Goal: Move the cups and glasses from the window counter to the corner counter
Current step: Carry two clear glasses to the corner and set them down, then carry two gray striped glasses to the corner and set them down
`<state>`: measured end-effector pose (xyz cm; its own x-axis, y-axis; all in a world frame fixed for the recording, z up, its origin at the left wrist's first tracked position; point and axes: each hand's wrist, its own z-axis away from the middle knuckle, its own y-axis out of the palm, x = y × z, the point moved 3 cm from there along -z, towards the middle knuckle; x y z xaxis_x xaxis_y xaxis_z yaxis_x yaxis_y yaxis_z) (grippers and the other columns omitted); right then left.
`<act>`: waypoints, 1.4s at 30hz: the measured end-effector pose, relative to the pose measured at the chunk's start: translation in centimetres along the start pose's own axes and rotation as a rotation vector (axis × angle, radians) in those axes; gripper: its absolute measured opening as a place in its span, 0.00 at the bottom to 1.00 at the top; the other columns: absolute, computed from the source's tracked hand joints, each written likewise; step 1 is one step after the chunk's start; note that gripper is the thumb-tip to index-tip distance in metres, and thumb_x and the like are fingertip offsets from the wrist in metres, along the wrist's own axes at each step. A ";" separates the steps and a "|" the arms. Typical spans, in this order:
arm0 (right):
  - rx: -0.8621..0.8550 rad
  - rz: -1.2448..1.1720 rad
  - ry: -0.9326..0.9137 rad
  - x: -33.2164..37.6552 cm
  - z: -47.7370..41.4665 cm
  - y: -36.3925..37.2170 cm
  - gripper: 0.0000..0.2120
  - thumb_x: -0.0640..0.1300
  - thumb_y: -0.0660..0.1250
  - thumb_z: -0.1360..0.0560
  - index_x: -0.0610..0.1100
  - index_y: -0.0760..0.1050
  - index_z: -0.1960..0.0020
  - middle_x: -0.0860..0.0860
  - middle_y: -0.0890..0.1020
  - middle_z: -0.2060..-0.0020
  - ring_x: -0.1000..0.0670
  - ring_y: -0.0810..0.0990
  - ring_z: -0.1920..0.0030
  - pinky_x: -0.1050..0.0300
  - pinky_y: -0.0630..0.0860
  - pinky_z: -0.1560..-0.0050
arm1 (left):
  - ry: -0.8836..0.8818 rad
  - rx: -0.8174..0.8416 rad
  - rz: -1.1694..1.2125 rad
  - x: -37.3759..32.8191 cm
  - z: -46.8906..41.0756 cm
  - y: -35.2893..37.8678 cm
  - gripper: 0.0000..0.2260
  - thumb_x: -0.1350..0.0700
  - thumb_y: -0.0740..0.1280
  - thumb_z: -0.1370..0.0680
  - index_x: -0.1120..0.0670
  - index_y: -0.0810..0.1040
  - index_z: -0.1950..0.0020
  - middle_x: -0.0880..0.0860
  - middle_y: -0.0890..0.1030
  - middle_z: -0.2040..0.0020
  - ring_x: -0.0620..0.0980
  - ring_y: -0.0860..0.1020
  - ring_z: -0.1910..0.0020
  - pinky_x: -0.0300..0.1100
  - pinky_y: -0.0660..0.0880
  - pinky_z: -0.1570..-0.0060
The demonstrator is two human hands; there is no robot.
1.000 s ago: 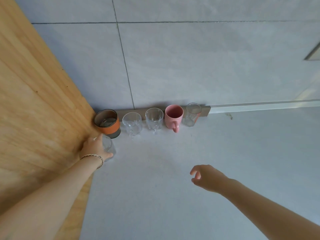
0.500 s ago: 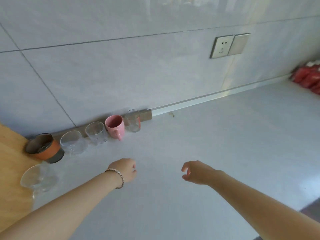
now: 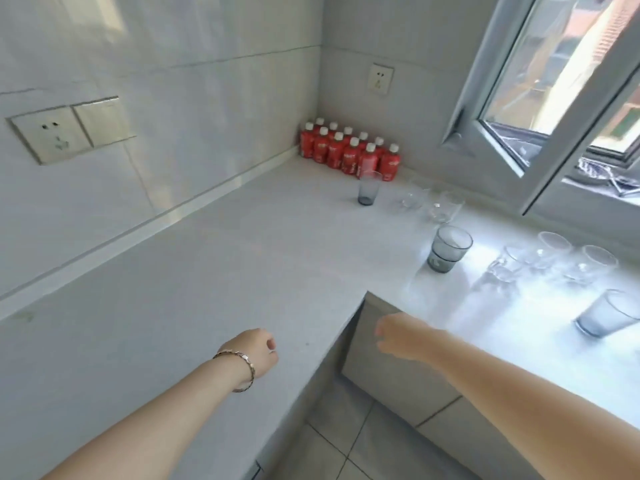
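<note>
With both the left hand (image 3: 258,351) and right hand (image 3: 398,336) loosely curled and empty, reach first for the nearest smoky grey tumbler glass (image 3: 448,249) on the sunlit white desk (image 3: 519,327), gripping its wall low.

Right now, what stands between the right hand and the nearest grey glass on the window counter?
Nothing stands there. In the head view, only bare counter lies between the empty right hand and the grey glass.

Wide bare table (image 3: 194,271) ahead of both hands, nothing on it. Glasses crowd the window side: a grey glass (image 3: 448,249) stands nearest, 3 clear glasses (image 3: 554,259) bunch just beyond it, another grey tumbler (image 3: 604,318) sits near the edge. Red bottles (image 3: 349,152) fill the far corner; the open window sash (image 3: 540,109) hangs above.
</note>
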<state>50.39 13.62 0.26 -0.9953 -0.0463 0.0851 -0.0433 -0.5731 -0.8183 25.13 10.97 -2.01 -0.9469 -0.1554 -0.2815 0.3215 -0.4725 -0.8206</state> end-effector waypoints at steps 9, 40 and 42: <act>-0.211 -0.236 0.257 -17.6 -3.9 -5.8 0.17 0.45 0.60 0.23 0.46 0.70 0.34 0.48 0.73 0.35 0.46 0.73 0.36 0.56 0.70 0.41 | 0.116 0.026 -0.078 -14.2 -10.6 -2.2 0.13 0.52 0.61 0.24 0.52 0.76 0.42 0.51 0.79 0.40 0.52 0.77 0.43 0.43 0.74 0.41; -0.351 -0.498 0.200 -26.7 -23.9 -17.7 0.47 0.58 0.72 0.36 0.56 0.48 0.25 0.56 0.61 0.32 0.53 0.69 0.35 0.61 0.73 0.46 | -0.013 -0.260 0.173 -33.0 -48.9 -15.4 0.39 0.49 0.73 0.31 0.55 0.58 0.26 0.55 0.61 0.27 0.62 0.71 0.35 0.53 0.71 0.39; -0.341 -0.510 0.201 -26.9 -23.5 -17.2 0.47 0.57 0.72 0.37 0.56 0.49 0.25 0.56 0.61 0.32 0.53 0.69 0.35 0.61 0.73 0.45 | -0.042 -0.282 0.178 -33.0 -48.0 -15.0 0.36 0.49 0.74 0.32 0.55 0.62 0.29 0.56 0.64 0.29 0.62 0.73 0.37 0.52 0.73 0.42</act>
<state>75.92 43.97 -1.29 -0.8376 0.3368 0.4300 -0.5076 -0.1891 -0.8406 51.88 64.83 -4.31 -0.8733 -0.2524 -0.4167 0.4651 -0.1771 -0.8674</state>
